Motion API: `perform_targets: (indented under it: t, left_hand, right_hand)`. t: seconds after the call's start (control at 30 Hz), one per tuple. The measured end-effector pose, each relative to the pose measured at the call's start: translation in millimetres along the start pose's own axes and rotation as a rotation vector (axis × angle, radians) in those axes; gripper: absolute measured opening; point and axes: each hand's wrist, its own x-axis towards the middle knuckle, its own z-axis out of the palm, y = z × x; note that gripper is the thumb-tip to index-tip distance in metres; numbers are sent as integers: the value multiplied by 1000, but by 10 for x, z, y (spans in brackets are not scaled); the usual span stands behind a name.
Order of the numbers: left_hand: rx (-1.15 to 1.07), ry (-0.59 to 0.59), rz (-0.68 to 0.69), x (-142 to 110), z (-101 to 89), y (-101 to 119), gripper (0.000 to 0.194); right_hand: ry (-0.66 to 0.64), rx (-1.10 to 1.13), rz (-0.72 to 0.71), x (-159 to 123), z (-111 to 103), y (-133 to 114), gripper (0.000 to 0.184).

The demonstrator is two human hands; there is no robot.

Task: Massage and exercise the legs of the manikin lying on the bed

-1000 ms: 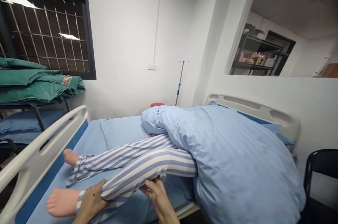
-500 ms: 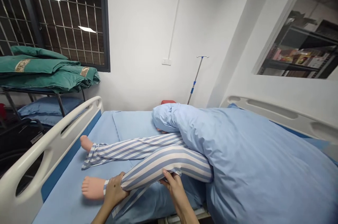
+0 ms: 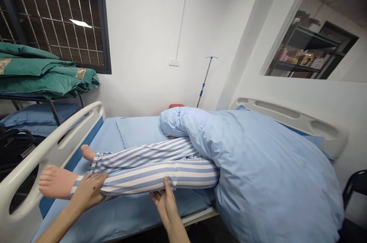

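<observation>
a hospital-style bed with a smooth pale-blue sheet spans a white-walled room, its moulded plastic headboard at right and footboard at left. a puffy blue quilt, softly creased and rounded, is heaped over the upper body and thighs of what appears to be a care mannequin. folded green bedding with a slight sheen sits on a rack beyond the footboard.

the near leg, in blue-and-white striped cloth, lies just ahead of the person's arms, its long axis running across the view and roughly along the bed, foot to the left, thigh under the quilt. it looks nearly straight, with the ankle seemingly raised off the sheet. the far leg lies behind it, close alongside.

the left hand is nearer the ankle, its grip closed around the lower shin from above. the right hand is nearer the knee, its grip cupped open at the underside, thumb up against the cloth. past the left hand juts the near foot, bare, smooth and rubbery-looking; the far foot shows smaller behind.
</observation>
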Motion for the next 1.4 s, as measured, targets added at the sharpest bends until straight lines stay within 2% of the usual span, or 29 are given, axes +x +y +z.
perform_targets:
  t: [0.1,0.23,0.43,0.63,0.77,0.87,0.97,1.1,1.2,1.3,1.4]
  left_hand:
    - [66,-57,18,-118,-153,-68,42]
    - [116,-110,31,-205,-252,-29,44]
    - [144,-109,48,-237,-219,14,44]
    - [168,-110,24,-276,-144,56,43]
    - [139,-54,-10,-231,-85,94,39]
    - [70,-9,-56,-118,-14,136,41]
    - [-25,-20,-108,52,81,240,42]
    - [-118,-43,-190,292,272,552,35]
    - [-197,-90,-238,385,496,853,29]
    - [-259,-121,-302,383,737,1063,26]
    - [-273,-98,-329,351,878,1121,27]
  right_hand:
    - [57,47,47,48,-42,262,43]
    - [96,78,99,92,-145,485,42]
    - [91,96,120,137,-231,570,39]
    - [109,116,96,93,-253,556,41]
    - [123,45,23,-6,-201,397,37]
    - [47,-39,-68,-103,-139,186,30]
    - [-18,-180,-164,-184,-53,-86,28]
    - [-71,-394,-275,-215,95,-495,31]
    - [-75,-506,-327,-198,167,-731,30]
    - [-50,-583,-340,-175,169,-817,31]
    - [-55,-604,-367,-144,136,-780,34]
